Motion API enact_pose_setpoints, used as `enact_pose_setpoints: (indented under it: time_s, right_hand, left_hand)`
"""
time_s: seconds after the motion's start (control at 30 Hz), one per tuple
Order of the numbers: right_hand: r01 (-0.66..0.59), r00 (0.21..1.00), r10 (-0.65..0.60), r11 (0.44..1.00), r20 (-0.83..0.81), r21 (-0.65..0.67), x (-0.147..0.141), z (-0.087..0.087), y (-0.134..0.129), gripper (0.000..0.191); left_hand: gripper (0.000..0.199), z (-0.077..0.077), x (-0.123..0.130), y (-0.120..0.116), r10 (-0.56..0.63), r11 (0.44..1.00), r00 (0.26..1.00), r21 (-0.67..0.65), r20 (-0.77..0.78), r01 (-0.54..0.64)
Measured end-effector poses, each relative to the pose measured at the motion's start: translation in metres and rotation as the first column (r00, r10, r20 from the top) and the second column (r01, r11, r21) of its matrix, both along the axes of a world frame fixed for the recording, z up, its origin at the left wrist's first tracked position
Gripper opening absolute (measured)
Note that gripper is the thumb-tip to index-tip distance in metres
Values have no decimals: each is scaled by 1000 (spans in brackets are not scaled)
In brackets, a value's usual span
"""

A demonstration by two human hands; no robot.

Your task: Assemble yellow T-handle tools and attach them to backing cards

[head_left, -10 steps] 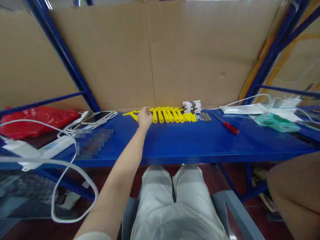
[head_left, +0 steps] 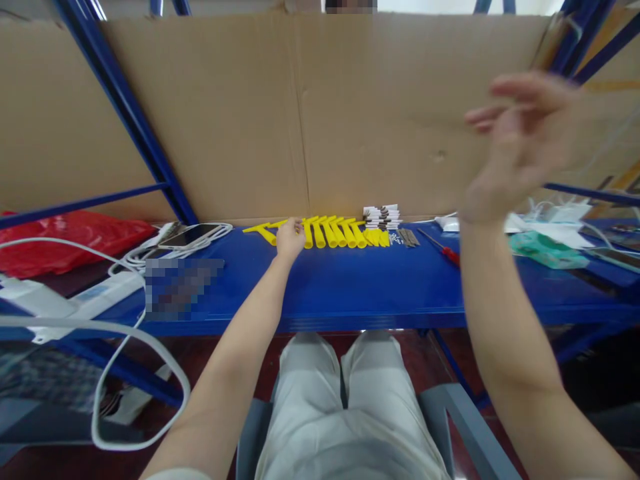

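Note:
A row of yellow T-shaped handles [head_left: 331,233] lies on the blue table near the cardboard. My left hand [head_left: 291,240] rests at the left part of this row, its fingers curled over a yellow piece that they mostly hide. Raised at the right, in front of the cardboard, is my right hand [head_left: 525,137], blurred, fingers apart and holding nothing visible. Small yellow pieces [head_left: 377,237], a stack of white and dark pieces [head_left: 382,217] and thin grey parts [head_left: 409,238] lie to the right of the handles. Part of a red screwdriver [head_left: 451,256] shows beside my right forearm.
On the blue table [head_left: 370,287], a red bag [head_left: 80,240], a phone [head_left: 193,235], a power strip [head_left: 107,293] and looped white cables are at the left. A green plastic packet [head_left: 547,250] lies at the right. Cardboard [head_left: 375,107] stands behind.
My right arm has come up from the lower right, and the hand is now raised over the right side. My left hand stays at the yellow row.

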State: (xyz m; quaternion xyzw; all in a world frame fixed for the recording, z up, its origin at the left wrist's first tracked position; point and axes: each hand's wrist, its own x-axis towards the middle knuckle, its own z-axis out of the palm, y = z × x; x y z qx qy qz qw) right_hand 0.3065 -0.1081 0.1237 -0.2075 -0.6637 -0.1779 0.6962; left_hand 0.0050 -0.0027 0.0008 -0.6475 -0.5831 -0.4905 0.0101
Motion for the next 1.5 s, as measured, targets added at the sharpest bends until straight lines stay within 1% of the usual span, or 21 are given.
enact_pose_setpoints:
  time_s: [0.03, 0.07, 0.1, 0.13, 0.17, 0.23, 0.27, 0.33, 0.4, 0.5, 0.67, 0.77, 0.97, 1.07, 1.23, 1.4, 1.5]
  right_hand:
    - [67, 998, -67, 997, -6, 27, -2, -12, 12, 28]
    - [151, 989, -151, 988, 4, 27, -3, -28, 25, 26]
    - [250, 967, -250, 968, 56, -5, -3, -46, 39, 23]
    - [318, 945, -306, 943, 116, -97, -1, -65, 53, 24]
    - [361, 927, -330, 916, 180, -176, 2, -84, 66, 25]
    - [408, 897, -300, 847, 325, -342, 12, -115, 85, 27]
    - [430, 885, -291, 810, 363, -398, 17, -125, 91, 28]
    - [449, 882, -294, 761, 367, -468, 25, -136, 97, 32]
    - [455, 885, -306, 724, 350, -518, 29, -138, 98, 33]
    - [455, 888, -305, 682, 343, -572, 29, -139, 100, 33]
    - [430, 900, -257, 662, 353, -614, 30, -147, 107, 32]
    - [417, 907, -246, 640, 342, -645, 33, -149, 109, 32]
    - [399, 916, -231, 615, 328, -680, 34, -149, 109, 31]
    - [407, 913, -230, 589, 337, -698, 33, -148, 108, 32]
    - [451, 892, -235, 534, 387, -715, 31, -147, 105, 33]
    - [533, 844, -218, 442, 490, -722, 29, -147, 101, 32]
    - [564, 822, -189, 404, 538, -720, 27, -148, 100, 31]
  left_hand:
    - [27, 0, 1, 0, -12, 1000, 1000, -13, -17, 12]
    - [27, -1, 1, 0, -25, 999, 999, -26, -35, 24]
    - [27, -2, 2, 0, -37, 999, 998, -38, -52, 35]
    - [27, -2, 3, 0, -49, 998, 997, -49, -68, 46]
    - [28, -3, 3, 0, -58, 997, 995, -62, -85, 53]
    - [30, -4, 4, 1, -62, 995, 990, -91, -129, 50]
    - [30, -5, 5, 1, -56, 994, 986, -104, -155, 40]
    - [32, -6, 6, 1, -38, 992, 977, -129, -209, 11]
    - [34, -7, 7, 1, -32, 985, 966, -169, -255, -12]
    - [38, -9, 8, 1, -56, 967, 950, -255, -306, -25]
    - [40, -11, 10, 3, -94, 941, 934, -337, -345, -30]
    - [42, -11, 10, 3, -113, 927, 926, -374, -359, -33]
    - [45, -10, 11, 2, -99, 922, 936, -385, -338, -41]
    - [44, -11, 11, 2, -97, 924, 938, -380, -332, -39]
    - [43, -13, 10, 4, -86, 933, 947, -359, -310, -33]
    - [38, -14, 11, 5, -90, 947, 954, -322, -286, -7]
    - [34, -10, 11, 1, -64, 953, 959, -302, -276, -23]
